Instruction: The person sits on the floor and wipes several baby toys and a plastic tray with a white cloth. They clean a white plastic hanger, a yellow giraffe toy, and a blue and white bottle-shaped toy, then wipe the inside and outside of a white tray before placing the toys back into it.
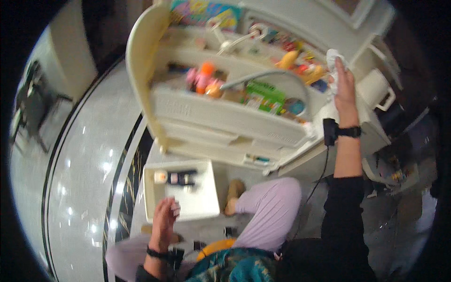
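Note:
Out to the right, my right hand (346, 84) presses a white cloth (334, 60) near the right side of a cream toy storage shelf (225, 112). My left hand (165, 215) hovers by the near left edge of a white plastic bin (207, 208), fingers loosely bent and nothing seen in them. Inside that bin lies a doll-like toy in dark clothing (176, 177). Pink and orange toys (206, 79) and a green box (265, 96) fill the shelf's middle tier; blur hides their details.
A grey curved bar (282, 72) arches over the shelf tier. To the right stand a white container with a handle (375, 90) and a cabinet. A cable (320, 176) hangs from my right wrist. My knees flank the bin, and an orange rounded object (215, 246) sits between them.

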The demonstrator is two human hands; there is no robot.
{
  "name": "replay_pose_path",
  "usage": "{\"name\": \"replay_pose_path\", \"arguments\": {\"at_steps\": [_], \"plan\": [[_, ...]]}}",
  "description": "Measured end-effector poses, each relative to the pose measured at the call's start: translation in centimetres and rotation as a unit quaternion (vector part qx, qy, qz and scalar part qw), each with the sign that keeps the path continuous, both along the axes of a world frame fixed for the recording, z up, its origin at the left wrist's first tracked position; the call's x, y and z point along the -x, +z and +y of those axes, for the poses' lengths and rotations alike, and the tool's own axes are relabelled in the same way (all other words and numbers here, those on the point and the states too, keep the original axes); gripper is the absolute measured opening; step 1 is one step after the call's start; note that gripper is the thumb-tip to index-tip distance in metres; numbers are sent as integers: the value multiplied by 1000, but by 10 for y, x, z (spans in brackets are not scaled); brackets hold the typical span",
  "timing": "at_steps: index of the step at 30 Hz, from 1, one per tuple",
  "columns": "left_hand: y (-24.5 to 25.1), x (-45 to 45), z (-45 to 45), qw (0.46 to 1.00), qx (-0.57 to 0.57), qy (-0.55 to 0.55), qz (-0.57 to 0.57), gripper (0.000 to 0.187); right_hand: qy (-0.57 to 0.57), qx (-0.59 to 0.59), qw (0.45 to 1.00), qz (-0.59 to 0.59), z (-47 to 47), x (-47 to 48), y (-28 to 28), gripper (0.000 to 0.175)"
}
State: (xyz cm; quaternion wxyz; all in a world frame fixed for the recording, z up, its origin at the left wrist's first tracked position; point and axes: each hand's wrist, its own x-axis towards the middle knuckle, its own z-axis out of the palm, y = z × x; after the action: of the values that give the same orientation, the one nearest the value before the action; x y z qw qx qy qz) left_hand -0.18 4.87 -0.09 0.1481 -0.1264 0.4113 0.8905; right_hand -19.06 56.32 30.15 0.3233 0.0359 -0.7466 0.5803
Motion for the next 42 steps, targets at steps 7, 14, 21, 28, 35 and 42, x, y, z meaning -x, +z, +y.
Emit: {"name": "replay_pose_path", "arguments": {"at_steps": [7,14,21,28,35,42], "plan": [[-16,8,-35,985,50,161,-46,25,397,-236,863,-206,-191,-43,-158,28],[-10,6,-49,975,20,210,-67,20,355,-355,794,-344,-295,-13,-392,39],[3,5,-46,975,19,195,-106,18,209,-422,809,-353,-348,-22,-531,30],[9,12,-43,972,21,176,-156,19,182,-510,787,-296,-375,-36,-591,35],[6,14,-44,972,18,163,-167,17,126,-515,780,-333,-386,-40,-612,38],[-2,11,-46,975,22,153,-159,18,126,-489,799,-327,-376,-47,-583,37]]}}
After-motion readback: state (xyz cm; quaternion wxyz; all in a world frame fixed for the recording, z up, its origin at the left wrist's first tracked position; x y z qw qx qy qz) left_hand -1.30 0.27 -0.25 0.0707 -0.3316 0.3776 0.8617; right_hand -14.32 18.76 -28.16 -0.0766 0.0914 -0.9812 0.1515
